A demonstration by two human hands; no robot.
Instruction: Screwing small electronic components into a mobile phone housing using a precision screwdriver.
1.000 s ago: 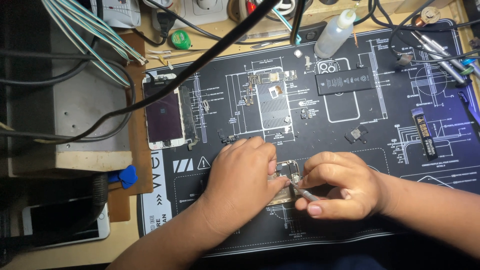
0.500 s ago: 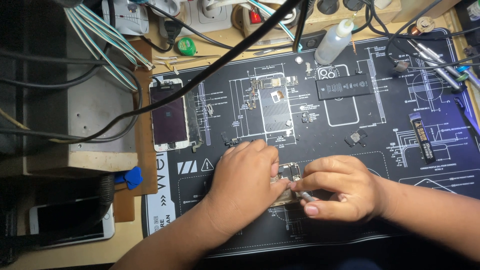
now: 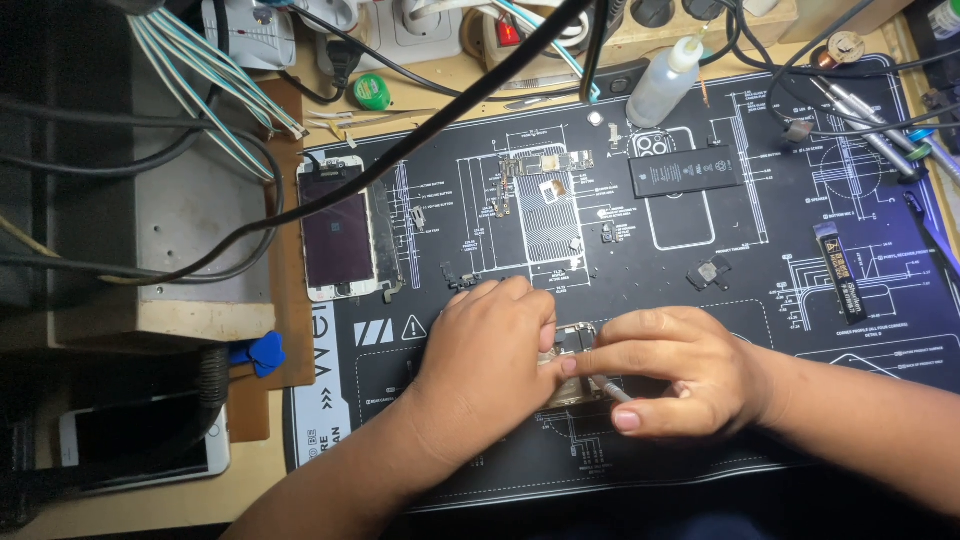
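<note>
**Pinching a small phone frame on the repair mat**

Pressing down near the front edge of the surface, the left hand point(image 3: 490, 355) lies curled, palm down, over the left side of a small metal phone housing point(image 3: 575, 345), its fingers bent and close together on the part. The right hand point(image 3: 680, 370) meets it from the other side: the forefinger stretches flat across the housing toward the left hand's fingertips, while the thumb and remaining fingers pinch a thin metal tool point(image 3: 612, 390), its grey tip showing just under the forefinger. The housing is mostly covered; only a dull, silvery, rounded-corner strip shows between the hands.

All of this rests on a black rubbery repair mat point(image 3: 880, 330) printed with fine white line drawings, which covers most of the surface. Toward the mat's far edge lie a flat black rectangular battery point(image 3: 686, 170), a slim circuit board point(image 3: 540, 165) and a soft white plastic squeeze bottle point(image 3: 665, 82) with a narrow nozzle. At the mat's left edge sits a glossy dark phone screen point(image 3: 340, 235) in a white frame. A thick black cable point(image 3: 400, 150) crosses diagonally above it. Near the left front corner of the surface lie a blue plastic pick point(image 3: 262, 352) and a white phone point(image 3: 140, 450).

Bare mat lies open to the right of the hands and between them and the battery; the far edge is crowded with cables and tools.
</note>
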